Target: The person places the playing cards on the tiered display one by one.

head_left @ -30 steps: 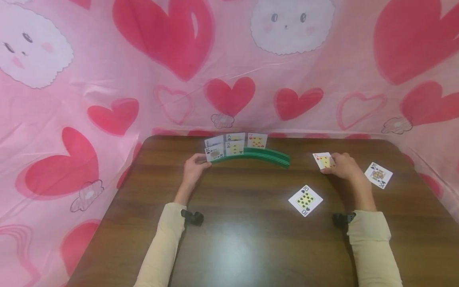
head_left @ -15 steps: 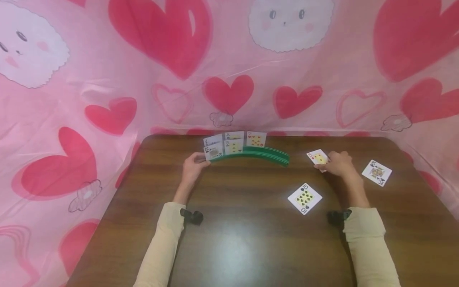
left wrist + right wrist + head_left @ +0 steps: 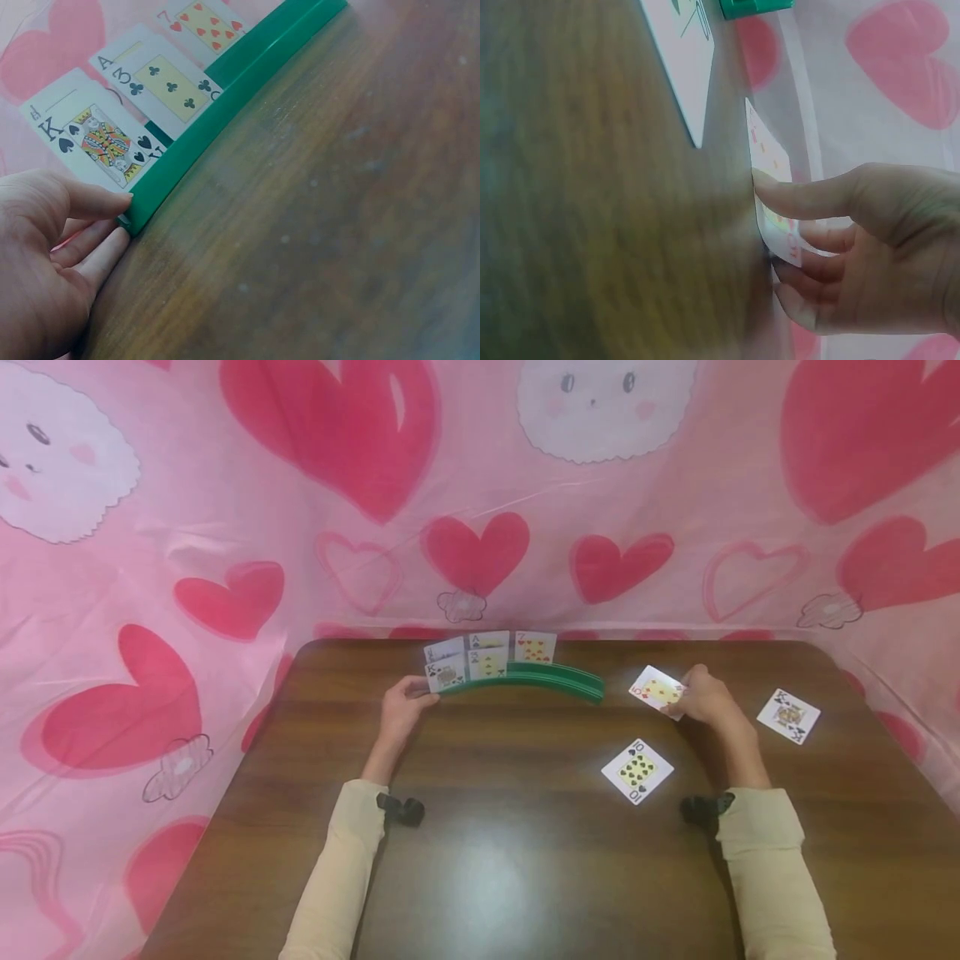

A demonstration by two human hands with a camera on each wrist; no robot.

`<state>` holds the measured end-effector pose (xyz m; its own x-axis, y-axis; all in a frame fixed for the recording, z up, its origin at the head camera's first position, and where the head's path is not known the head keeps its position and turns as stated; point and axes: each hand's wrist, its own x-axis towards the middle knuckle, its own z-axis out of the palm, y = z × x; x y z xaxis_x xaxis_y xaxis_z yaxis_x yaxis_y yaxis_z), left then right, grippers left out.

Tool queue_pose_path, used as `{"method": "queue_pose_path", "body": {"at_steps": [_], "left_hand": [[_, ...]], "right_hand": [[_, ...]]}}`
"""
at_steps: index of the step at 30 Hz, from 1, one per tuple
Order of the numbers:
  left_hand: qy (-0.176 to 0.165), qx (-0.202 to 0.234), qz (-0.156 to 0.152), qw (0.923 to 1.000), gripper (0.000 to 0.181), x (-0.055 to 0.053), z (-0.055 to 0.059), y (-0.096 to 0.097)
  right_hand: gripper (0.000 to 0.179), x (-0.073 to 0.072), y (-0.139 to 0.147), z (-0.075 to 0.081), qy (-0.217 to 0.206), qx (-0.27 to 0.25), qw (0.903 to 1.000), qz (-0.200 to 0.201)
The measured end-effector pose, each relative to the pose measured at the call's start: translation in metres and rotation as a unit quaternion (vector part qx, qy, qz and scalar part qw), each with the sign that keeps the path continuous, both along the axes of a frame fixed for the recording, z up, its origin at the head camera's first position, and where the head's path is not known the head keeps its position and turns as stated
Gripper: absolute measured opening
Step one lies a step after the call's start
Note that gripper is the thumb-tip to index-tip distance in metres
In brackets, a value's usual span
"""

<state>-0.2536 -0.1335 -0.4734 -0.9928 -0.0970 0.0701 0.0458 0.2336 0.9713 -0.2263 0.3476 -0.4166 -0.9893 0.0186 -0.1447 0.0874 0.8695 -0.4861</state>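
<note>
More sideways than a second ago — pinching the white playing card with red diamonds (image 3: pixel 654 690) in the right grip (image 3: pixel 708 699), brought seemingly closer, near the right end of the curved green card rack (image 3: pixel 562 680). Holding its left end in the left grip (image 3: pixel 403 703).

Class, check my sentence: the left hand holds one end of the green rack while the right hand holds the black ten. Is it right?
Not quite: the right hand holds a card with red diamonds, as the head view shows; the black ten lies on the table. The left hand does hold one end of the green rack.
</note>
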Motion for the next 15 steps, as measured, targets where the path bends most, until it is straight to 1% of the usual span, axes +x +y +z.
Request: {"method": "queue_pose_path", "body": {"at_steps": [3,6,9,12,13,15], "left_hand": [[-0.001,-0.001,-0.002,1.0000,0.025,0.000,-0.001,0.000],[-0.006,0.002,-0.006,1.0000,0.024,0.001,-0.001,0.000],[-0.007,0.002,-0.004,1.0000,0.023,0.003,0.001,0.001],[-0.007,-0.001,-0.001,1.0000,0.023,0.004,0.002,0.001],[-0.007,0.001,-0.001,1.0000,0.023,0.004,0.002,0.001],[-0.010,0.001,0.000,1.0000,0.024,0.004,0.003,0.000]], "right_hand": [[0.067,0.002,0.003,-0.002,0.007,-0.011,0.9997,-0.022],[0.058,0.002,0.007,-0.001,0.045,-0.005,0.9978,-0.049],[0.048,0.002,0.011,0.003,0.084,-0.019,0.9938,-0.070],[0.046,0.003,0.014,0.010,0.098,-0.100,0.9875,-0.073],[0.045,0.004,0.014,0.013,0.097,-0.146,0.9817,-0.076],[0.048,0.006,0.014,0.019,0.090,-0.240,0.9629,-0.085]]}}
